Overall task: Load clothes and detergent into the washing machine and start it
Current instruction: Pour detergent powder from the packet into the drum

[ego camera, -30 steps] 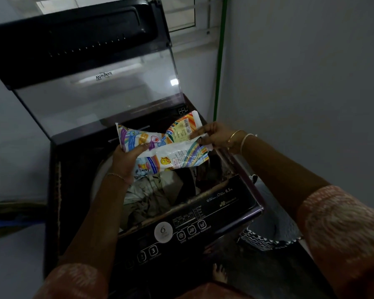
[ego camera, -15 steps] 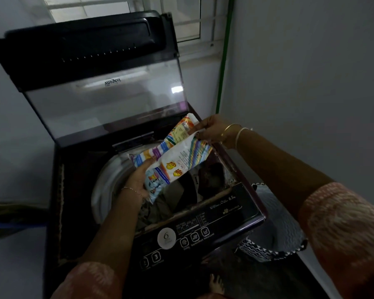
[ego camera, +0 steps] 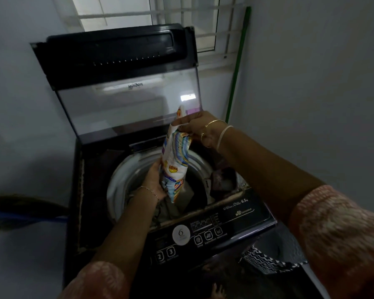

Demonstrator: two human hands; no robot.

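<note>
A colourful detergent packet hangs nearly upright over the drum of the dark top-load washing machine. My right hand pinches the packet's upper end. My left hand grips its lower end, down inside the drum opening. Dark and pale clothes lie in the drum under the packet. The machine's glass lid stands raised at the back. The control panel with its buttons faces me at the front.
A patterned laundry basket stands on the floor right of the machine. A green pole leans in the corner by the window. Grey walls close in on both sides. A dark hose runs at the left.
The packet has swung from lying flat across the opening to nearly upright. My left hand dropped with its lower end into the drum, and my right hand lifted the upper end.
</note>
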